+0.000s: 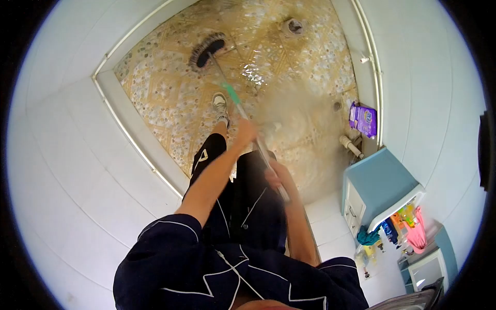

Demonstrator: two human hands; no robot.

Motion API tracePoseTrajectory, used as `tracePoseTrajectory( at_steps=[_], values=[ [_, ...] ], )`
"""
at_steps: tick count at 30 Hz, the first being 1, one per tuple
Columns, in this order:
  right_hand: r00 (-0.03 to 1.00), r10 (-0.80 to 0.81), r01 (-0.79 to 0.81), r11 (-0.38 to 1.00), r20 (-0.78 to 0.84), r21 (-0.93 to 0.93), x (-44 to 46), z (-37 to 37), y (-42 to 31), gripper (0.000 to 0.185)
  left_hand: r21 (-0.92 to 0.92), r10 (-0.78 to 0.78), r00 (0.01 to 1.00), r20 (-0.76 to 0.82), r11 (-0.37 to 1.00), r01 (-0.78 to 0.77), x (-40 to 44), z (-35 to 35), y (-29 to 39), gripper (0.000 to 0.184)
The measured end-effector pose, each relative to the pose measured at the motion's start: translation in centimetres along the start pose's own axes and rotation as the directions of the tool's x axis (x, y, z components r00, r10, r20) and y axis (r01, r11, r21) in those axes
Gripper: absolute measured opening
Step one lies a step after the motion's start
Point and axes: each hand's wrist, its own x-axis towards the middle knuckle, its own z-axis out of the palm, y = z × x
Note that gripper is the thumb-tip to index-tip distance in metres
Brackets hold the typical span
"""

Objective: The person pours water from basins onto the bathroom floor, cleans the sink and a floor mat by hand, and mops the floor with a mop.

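A long-handled floor brush (221, 70) slants across the middle of the view. Its dark, wide bristle head (211, 50) rests on the wet patterned floor at the upper left, and a green section shows on the pale pole. My left hand (246, 132) is wrapped round the middle of the pole. Lower down, near the pole's end, my right hand (279, 174) is closed on it too, slightly blurred. One sneaker (220, 105) of mine stands on the floor to the left of the pole.
Pebble-patterned floor (160, 82) shines with water. A round floor opening (294, 27) lies at the far end, a small drain (337, 106) at the right. By the right wall are a purple package (363, 120), a white pipe (351, 146) and a blue cabinet (380, 181) with toiletries.
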Motion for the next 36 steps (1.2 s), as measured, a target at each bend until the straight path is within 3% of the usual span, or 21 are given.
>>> tracePoseTrajectory(
  at_steps=[2, 4, 6, 9, 10, 14, 17, 19, 20, 21, 22, 24, 27, 29, 30, 31, 33, 36],
  values=[
    [0.998, -0.013, 0.021, 0.991, -0.059, 0.129, -4.1, -3.7, 1.9, 0.021, 0.006, -0.104, 0.991, 0.079, 0.995, 0.104, -4.1, 2.5, 6.1, 0.031],
    [0.996, -0.024, 0.042, 0.977, -0.086, 0.209, -8.3, -7.4, 3.2, 0.021, -0.138, -0.312, 0.930, 0.195, 0.930, 0.341, -7.6, 8.9, 8.5, 0.042],
    [0.989, -0.034, 0.081, 0.938, -0.145, 0.336, -12.9, -9.8, 4.2, 0.024, -0.050, -0.290, 0.927, 0.239, 0.949, 0.311, -11.0, 13.3, 11.3, 0.048],
    [0.976, -0.094, 0.150, 0.946, -0.198, 0.289, -18.4, -12.5, 3.5, 0.023, -0.036, -0.470, 0.691, 0.550, 0.813, 0.581, -12.8, 15.5, 19.8, 0.056],
    [0.966, -0.082, 0.136, 0.967, -0.244, 0.214, -20.0, -12.0, 2.1, 0.032, 0.026, -0.532, 0.685, 0.498, 0.799, 0.601, -13.3, 17.3, 21.1, 0.054],
    [0.981, -0.086, 0.122, 0.970, -0.173, 0.212, -21.5, -12.8, -0.5, 0.034, 0.075, -0.423, 0.739, 0.524, 0.887, 0.455, -12.3, 18.7, 24.6, 0.046],
    [0.979, -0.162, 0.186, 0.958, -0.123, 0.217, -20.5, -10.7, -1.5, 0.033, 0.140, -0.383, 0.763, 0.520, 0.920, 0.366, -10.3, 17.0, 24.9, 0.045],
    [0.985, -0.135, 0.161, 0.947, -0.109, 0.279, -19.1, -9.5, -2.8, 0.032, -0.066, -0.271, 0.863, 0.427, 0.942, 0.329, -8.4, 15.0, 25.0, 0.016],
    [0.992, -0.116, 0.129, 0.931, -0.057, 0.343, -18.0, -9.2, -3.2, 0.032, -0.052, -0.275, 0.862, 0.427, 0.944, 0.327, -7.2, 13.7, 24.8, 0.016],
    [0.995, -0.100, 0.092, 0.910, -0.002, 0.405, -16.9, -8.4, -3.8, 0.032, -0.085, -0.142, 0.917, 0.372, 0.979, 0.186, -5.7, 11.5, 25.5, 0.015],
    [1.000, -0.028, 0.028, 0.864, -0.006, 0.503, -16.0, -6.8, -4.8, 0.026, -0.113, -0.109, 0.934, 0.341, 0.981, 0.156, -3.8, 10.3, 24.0, 0.016],
    [0.996, -0.069, 0.037, 0.879, 0.050, 0.476, -14.1, -2.6, -6.8, 0.022, -0.161, -0.042, 0.960, 0.278, 0.983, 0.090, 0.0, 8.0, 21.1, 0.016],
    [0.970, -0.192, 0.127, 0.925, 0.151, 0.357, -10.1, 4.6, -11.0, 0.016, -0.041, -0.065, 0.955, 0.290, 0.996, 0.080, 5.0, -4.1, 29.4, 0.019],
    [0.922, -0.224, 0.055, 0.883, 0.315, 0.466, -3.7, 6.2, -12.7, 0.016, -0.099, -0.202, 0.937, 0.285, 0.966, 0.238, 10.6, -7.6, 26.6, 0.019],
    [0.962, -0.162, 0.046, 0.889, 0.219, 0.455, -1.7, 8.3, -14.2, 0.013, -0.376, -0.194, 0.928, 0.319, 0.872, 0.312, 13.0, -9.2, 24.6, 0.021],
    [0.931, -0.206, 0.042, 0.880, 0.300, 0.473, 1.9, 9.3, -15.3, 0.012, -0.621, -0.166, 0.923, 0.348, 0.697, 0.359, 16.0, -10.6, 23.1, 0.023],
    [0.932, -0.283, 0.193, 0.917, 0.226, 0.350, 4.4, 13.9, -18.1, 0.014, -0.122, -0.359, 0.902, 0.241, 0.911, 0.395, 22.6, -13.8, 21.4, 0.022],
    [0.922, -0.344, 0.305, 0.928, 0.177, 0.215, 7.0, 15.3, -19.3, 0.017, -0.223, -0.395, 0.875, 0.280, 0.860, 0.459, 24.6, -16.5, 23.8, 0.020]
  ],
)
